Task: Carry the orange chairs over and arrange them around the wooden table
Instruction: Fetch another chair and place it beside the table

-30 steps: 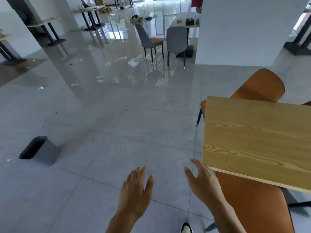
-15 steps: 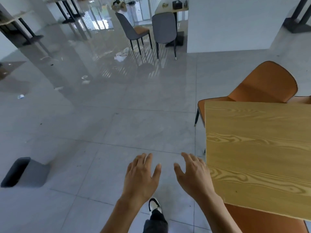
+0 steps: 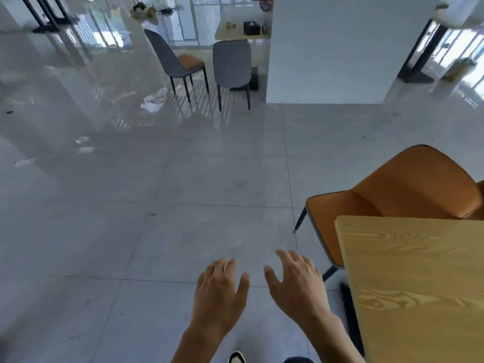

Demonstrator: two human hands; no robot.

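While your hands hover over glossy grey floor tile (image 3: pixel 162 231), both carry nothing.
Left hand (image 3: pixel 220 292) and right hand (image 3: pixel 296 284): fingers loosely spread, palms down. Orange chair (image 3: pixel 403 195): smooth curved shell, dark tapered legs, seat tucked under the far edge of the pale wood-grain tabletop (image 3: pixel 419 284) at your right. Two grey upholstered chairs (image 3: pixel 231 64) stand well apart.

Left of the wooden table (image 3: pixel 419 284) you have bare tiled floor (image 3: pixel 157 218) to pass over. At the table's far edge an orange chair (image 3: pixel 392 195) blocks you; two grey chairs (image 3: pixel 230 64) stand well beyond it.
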